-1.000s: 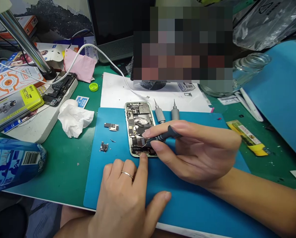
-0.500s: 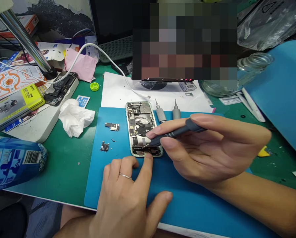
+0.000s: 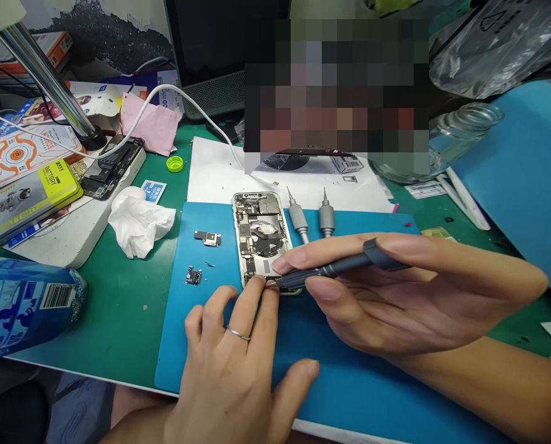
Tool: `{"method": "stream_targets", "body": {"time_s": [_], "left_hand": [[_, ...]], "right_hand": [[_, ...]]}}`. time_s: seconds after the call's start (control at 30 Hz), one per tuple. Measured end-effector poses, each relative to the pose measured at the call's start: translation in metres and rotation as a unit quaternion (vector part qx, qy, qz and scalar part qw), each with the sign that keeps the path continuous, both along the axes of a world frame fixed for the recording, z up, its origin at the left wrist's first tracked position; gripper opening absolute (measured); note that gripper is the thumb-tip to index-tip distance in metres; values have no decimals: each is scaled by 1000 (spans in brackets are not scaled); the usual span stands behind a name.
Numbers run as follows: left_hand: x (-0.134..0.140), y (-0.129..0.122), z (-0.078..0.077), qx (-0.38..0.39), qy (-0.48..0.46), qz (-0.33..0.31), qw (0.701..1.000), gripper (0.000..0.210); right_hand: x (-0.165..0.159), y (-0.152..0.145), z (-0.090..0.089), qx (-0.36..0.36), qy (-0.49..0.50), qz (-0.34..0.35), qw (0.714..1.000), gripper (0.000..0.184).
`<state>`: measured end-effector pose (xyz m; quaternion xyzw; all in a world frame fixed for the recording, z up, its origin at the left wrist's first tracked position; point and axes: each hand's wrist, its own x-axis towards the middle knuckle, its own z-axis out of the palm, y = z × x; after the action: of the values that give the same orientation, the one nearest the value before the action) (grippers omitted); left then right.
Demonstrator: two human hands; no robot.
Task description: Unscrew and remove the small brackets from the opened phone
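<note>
An opened phone (image 3: 261, 237) with its inner parts exposed lies on the blue mat (image 3: 220, 216). My left hand (image 3: 238, 351) is palm down, fingers stretched out and thumb apart. Its index and middle fingertips rest at the phone's lower end. My right hand (image 3: 409, 290) pinches a slim dark grey pen-shaped tool (image 3: 335, 265). The tool slants down left, its tip at the phone's lower end beside my left fingertips; its exact kind is unclear. Left of the phone sit a small metal-plated part (image 3: 208, 238) and a small dark part (image 3: 193, 275).
Two grey screwdrivers (image 3: 326, 216) lie beyond my right hand. A crumpled tissue (image 3: 139, 222), a green cap (image 3: 174, 163) and a blue packet (image 3: 26, 305) are on the left. A glass jar (image 3: 460, 139) and white tweezers (image 3: 465, 200) are at the right. A white cable (image 3: 183, 89) arches behind.
My left middle finger has stretched forward onto the phone's lower end beside the index finger. My right hand and its tool have shifted slightly right and down. The view has shifted slightly.
</note>
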<state>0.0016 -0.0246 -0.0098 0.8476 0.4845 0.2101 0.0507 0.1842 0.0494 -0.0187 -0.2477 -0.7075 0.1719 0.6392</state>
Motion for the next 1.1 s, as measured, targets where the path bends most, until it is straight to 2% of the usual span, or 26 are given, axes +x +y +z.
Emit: {"method": "stream_targets", "body": {"time_s": [0.07, 0.2, 0.3, 0.4, 0.57, 0.97, 1.1], "left_hand": [[0, -1, 0, -2, 0, 1, 1000, 53], [1, -2, 1, -15, -11, 6, 1000, 55], [0, -2, 1, -16, -13, 10, 1000, 56], [-1, -1, 1, -13, -9, 14, 1000, 58], [0, 1, 1, -31, 4, 12, 999, 62], [0, 1, 2, -16, 34, 12, 999, 66], [1, 1, 2, -18, 46, 5, 999, 67]], "right_hand": [[1, 0, -2, -14, 6, -13, 1000, 82], [6, 6, -8, 45, -7, 32, 998, 83], [6, 10, -11, 38, 17, 7, 999, 77], [5, 14, -7, 67, 11, 0, 998, 80], [9, 20, 3, 118, -56, -5, 991, 88], [4, 15, 1, 66, -36, -18, 997, 83], [2, 16, 1, 71, -10, 1, 997, 79]]}}
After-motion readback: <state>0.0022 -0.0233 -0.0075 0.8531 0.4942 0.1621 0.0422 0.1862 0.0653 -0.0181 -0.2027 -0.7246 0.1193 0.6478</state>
